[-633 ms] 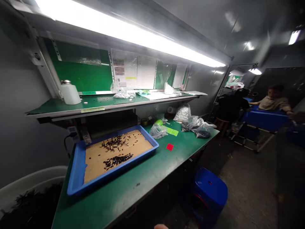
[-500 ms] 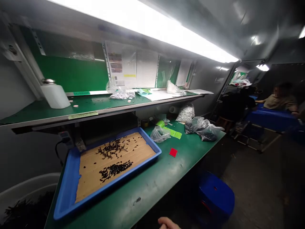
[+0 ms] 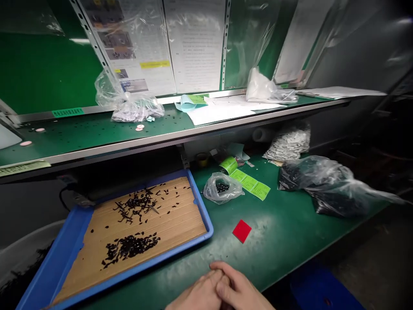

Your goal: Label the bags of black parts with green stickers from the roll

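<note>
My left hand (image 3: 196, 295) and my right hand (image 3: 237, 287) are clasped together at the front edge of the green bench (image 3: 274, 241), with the fingers folded over each other and nothing held. To their left stands a blue tray (image 3: 61, 258) lined with ribbed cardboard (image 3: 171, 224), carrying two scattered clusters of small black pieces (image 3: 130, 246). The tray's front corner lies just left of my hands, not touching them. A red square (image 3: 241, 230) lies on the bench to the right of the tray, and beyond my hands sits a small clear bag of black pieces (image 3: 222, 189).
Green label strips (image 3: 250, 184) and a large clear bag with dark contents (image 3: 325, 189) lie further back on the bench. A shelf (image 3: 97, 133) above holds papers and plastic bags. A white bin (image 3: 22, 245) stands at the far left, and a blue stool (image 3: 319, 292) stands below the bench.
The view has tilted down and moved closer to the bench. My clasped hands have risen into view from the bottom edge, where only part of a hand showed before.
</note>
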The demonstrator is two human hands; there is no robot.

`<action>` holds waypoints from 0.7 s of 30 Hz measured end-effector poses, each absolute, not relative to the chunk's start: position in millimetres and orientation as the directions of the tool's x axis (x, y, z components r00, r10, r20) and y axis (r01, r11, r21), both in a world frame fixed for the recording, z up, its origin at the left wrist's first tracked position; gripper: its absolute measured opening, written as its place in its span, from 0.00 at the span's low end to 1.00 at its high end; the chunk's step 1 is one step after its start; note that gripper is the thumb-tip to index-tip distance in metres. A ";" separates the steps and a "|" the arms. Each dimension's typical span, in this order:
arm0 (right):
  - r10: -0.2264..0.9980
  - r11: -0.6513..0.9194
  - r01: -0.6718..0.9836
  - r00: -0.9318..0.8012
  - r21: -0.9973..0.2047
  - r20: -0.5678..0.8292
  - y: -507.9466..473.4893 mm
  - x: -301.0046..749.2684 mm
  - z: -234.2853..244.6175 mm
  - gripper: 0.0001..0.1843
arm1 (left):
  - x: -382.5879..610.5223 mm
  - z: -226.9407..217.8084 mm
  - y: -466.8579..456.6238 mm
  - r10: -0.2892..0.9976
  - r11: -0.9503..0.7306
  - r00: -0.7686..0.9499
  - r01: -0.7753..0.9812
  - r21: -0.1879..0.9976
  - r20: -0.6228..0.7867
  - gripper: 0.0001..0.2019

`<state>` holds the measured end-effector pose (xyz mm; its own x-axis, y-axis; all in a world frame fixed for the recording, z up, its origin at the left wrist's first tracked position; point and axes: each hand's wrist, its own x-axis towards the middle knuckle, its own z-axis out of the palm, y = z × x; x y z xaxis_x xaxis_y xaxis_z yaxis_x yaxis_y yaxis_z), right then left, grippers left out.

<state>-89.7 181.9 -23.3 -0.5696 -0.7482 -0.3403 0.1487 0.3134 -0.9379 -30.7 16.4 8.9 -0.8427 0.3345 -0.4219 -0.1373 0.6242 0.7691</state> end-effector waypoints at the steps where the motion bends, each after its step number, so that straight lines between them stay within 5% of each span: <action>1: -0.773 0.304 0.146 -0.540 -0.941 -0.333 190.3 -108.4 -19.7 0.43 | -45.9 14.5 26.1 0.306 0.681 -0.845 -0.128 0.721 -0.438 0.18; 4: -0.803 0.297 0.111 -0.508 -0.948 -0.311 215.8 -157.1 -11.4 0.39 | -85.8 30.8 56.8 0.254 0.778 -0.863 -0.086 0.622 -0.437 0.23; 10: -0.840 0.311 0.130 -0.425 -0.942 -0.336 251.1 -202.0 -11.3 0.35 | -125.7 39.9 95.6 0.286 0.809 -0.843 -0.042 0.587 -0.455 0.18; 21: -0.693 0.423 0.105 -0.602 -0.900 -0.396 289.9 -202.3 -6.8 0.37 | -147.9 10.9 121.5 0.477 0.737 -0.807 0.153 0.658 -0.347 0.24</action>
